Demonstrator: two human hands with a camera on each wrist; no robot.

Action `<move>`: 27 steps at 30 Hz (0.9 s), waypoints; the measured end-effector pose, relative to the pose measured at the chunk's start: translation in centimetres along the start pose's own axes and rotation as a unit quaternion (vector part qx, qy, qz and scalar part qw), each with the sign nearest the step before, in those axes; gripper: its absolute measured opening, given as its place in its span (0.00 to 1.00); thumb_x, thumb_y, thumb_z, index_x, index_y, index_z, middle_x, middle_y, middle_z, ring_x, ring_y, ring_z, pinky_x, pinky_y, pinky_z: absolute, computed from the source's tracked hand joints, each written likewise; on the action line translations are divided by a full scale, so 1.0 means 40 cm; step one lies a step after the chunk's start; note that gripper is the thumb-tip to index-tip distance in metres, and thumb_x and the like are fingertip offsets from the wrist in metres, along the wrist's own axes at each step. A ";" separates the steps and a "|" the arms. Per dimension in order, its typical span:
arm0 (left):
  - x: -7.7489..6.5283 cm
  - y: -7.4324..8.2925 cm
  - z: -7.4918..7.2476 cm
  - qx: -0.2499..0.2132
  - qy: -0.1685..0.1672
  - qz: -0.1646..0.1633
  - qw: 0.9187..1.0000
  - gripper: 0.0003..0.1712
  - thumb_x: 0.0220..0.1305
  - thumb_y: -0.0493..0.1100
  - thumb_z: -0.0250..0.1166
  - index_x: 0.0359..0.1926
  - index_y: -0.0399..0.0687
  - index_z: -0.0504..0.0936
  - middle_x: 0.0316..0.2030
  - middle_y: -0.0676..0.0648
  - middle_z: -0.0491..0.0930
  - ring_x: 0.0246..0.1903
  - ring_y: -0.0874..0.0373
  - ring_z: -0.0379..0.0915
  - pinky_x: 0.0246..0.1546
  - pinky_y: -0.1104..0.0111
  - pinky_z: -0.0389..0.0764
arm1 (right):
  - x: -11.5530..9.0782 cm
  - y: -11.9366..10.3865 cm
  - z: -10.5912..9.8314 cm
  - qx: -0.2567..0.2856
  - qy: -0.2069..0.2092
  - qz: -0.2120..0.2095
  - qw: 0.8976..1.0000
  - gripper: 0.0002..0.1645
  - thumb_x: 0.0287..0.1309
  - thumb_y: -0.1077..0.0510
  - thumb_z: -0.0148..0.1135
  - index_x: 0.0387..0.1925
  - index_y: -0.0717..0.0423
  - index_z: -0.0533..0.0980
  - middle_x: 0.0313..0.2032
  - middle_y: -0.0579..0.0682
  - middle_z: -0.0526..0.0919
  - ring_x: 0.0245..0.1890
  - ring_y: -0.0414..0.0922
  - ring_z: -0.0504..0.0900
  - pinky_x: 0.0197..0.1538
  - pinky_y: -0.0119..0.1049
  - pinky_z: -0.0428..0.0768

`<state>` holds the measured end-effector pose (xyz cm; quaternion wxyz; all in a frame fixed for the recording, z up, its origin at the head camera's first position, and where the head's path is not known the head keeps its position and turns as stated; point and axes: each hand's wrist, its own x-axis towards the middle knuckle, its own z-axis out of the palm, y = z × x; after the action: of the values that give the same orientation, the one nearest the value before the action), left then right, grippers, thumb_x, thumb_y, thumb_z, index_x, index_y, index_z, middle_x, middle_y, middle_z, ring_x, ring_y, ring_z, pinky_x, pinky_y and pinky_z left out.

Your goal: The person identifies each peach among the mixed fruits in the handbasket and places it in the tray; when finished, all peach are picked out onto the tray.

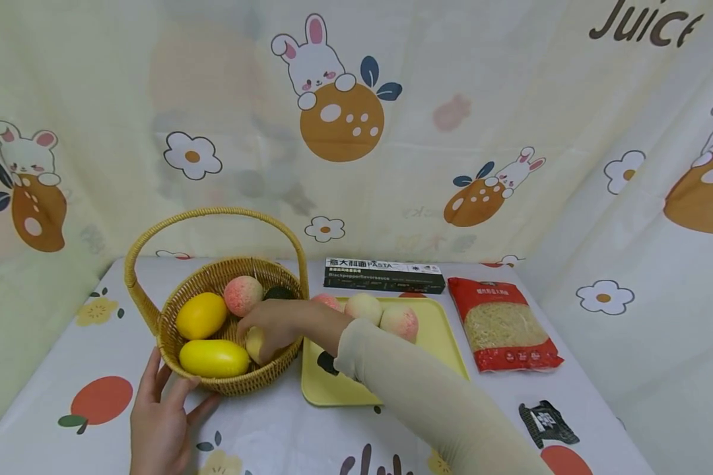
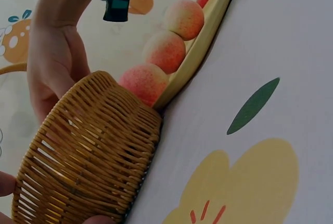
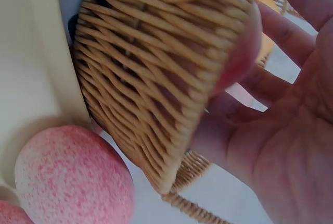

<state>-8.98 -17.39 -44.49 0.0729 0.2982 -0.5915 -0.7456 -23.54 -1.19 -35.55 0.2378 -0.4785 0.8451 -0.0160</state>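
Note:
A wicker basket (image 1: 255, 382) with a tall handle stands at the left. Inside lie a round yellow fruit (image 1: 202, 315), a long yellow fruit (image 1: 214, 358), a pink-and-cream peach (image 1: 243, 295) and a dark green fruit (image 1: 278, 292), partly covered. My right hand (image 1: 279, 326) reaches over the rim and holds a pale peach (image 1: 254, 343) inside; that peach's pink side (image 3: 244, 52) shows behind the weave in the right wrist view. With spread, mostly straight fingers, my left hand (image 1: 163, 422) touches the basket's front left side.
Right of the basket, a yellow tray (image 1: 341, 394) carries several peaches (image 1: 399, 322), partly behind my right arm. A black pasta box (image 1: 384, 276) lies behind it. Farther right are a red pasta bag (image 1: 505, 323) and a small black packet (image 1: 548, 423). A printed curtain closes the back.

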 end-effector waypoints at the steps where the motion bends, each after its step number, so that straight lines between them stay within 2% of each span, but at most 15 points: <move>1: -0.001 -0.001 0.000 0.000 0.001 -0.001 1.000 0.53 0.74 0.35 0.55 0.83 0.84 0.41 0.87 0.48 0.39 0.77 0.40 0.58 0.51 0.46 0.86 | 0.003 -0.003 0.003 -0.009 -0.004 0.003 1.000 0.31 0.59 0.54 0.75 0.65 0.45 0.81 0.63 0.45 0.83 0.56 0.40 0.76 0.61 0.25 0.75; 7: -0.002 -0.002 0.000 -0.004 -0.005 0.001 1.000 0.53 0.74 0.34 0.55 0.83 0.85 0.41 0.87 0.48 0.38 0.78 0.40 0.56 0.51 0.45 0.86 | 0.007 -0.007 0.014 -0.038 0.006 0.009 0.999 0.28 0.57 0.55 0.78 0.61 0.43 0.83 0.58 0.43 0.86 0.50 0.39 0.77 0.54 0.24 0.75; 14: 0.001 -0.001 -0.003 -0.009 -0.009 0.003 1.000 0.53 0.74 0.35 0.56 0.83 0.85 0.41 0.87 0.49 0.39 0.78 0.41 0.55 0.51 0.46 0.86 | 0.000 0.001 0.010 -0.022 0.028 0.008 0.999 0.27 0.55 0.56 0.79 0.57 0.43 0.83 0.52 0.42 0.86 0.47 0.40 0.76 0.48 0.26 0.74; 22: -0.001 0.003 0.000 0.000 -0.009 0.009 1.000 0.52 0.75 0.35 0.55 0.83 0.86 0.42 0.87 0.49 0.39 0.79 0.40 0.53 0.52 0.46 0.85 | -0.019 -0.003 -0.008 -0.015 0.047 0.022 0.999 0.30 0.54 0.55 0.79 0.60 0.43 0.82 0.56 0.43 0.85 0.49 0.40 0.75 0.52 0.26 0.74; 27: -0.001 -0.001 -0.001 0.000 -0.007 0.006 1.000 0.52 0.75 0.35 0.55 0.83 0.85 0.41 0.87 0.49 0.39 0.79 0.40 0.53 0.52 0.45 0.85 | -0.031 0.012 0.006 0.019 0.085 0.007 0.996 0.30 0.52 0.56 0.78 0.59 0.43 0.83 0.55 0.42 0.85 0.49 0.40 0.75 0.50 0.26 0.73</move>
<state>-8.90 -17.40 -44.51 0.0736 0.2892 -0.5935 -0.7474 -23.28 0.13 -35.39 0.1739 -0.4649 0.8652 -0.0711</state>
